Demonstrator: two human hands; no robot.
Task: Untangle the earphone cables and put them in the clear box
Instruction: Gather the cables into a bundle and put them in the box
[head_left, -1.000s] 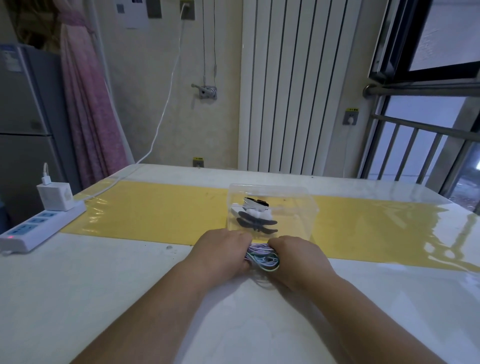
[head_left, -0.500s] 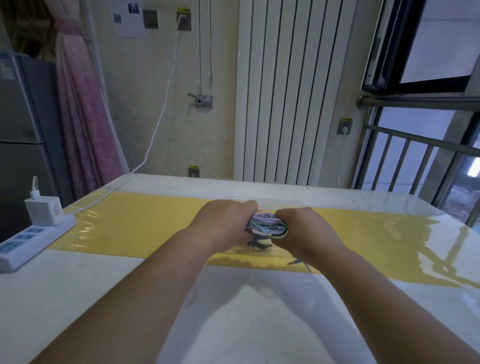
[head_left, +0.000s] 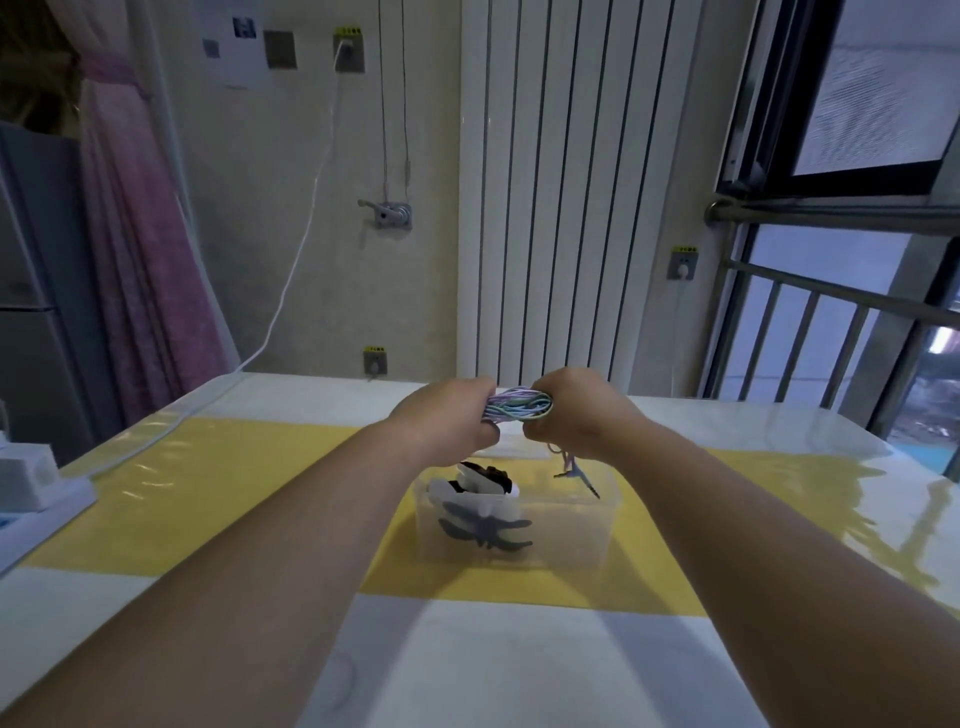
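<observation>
While left hand (head_left: 448, 427) and right hand (head_left: 577, 418) clamp earphone cables (head_left: 519, 405) with fingers | now raised above clear box (head_left: 566, 535)

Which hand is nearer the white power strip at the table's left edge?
Left. The left hand grips the cable bundle well right of the power strip; the right hand grips the bundle's other end, farther away.
</observation>
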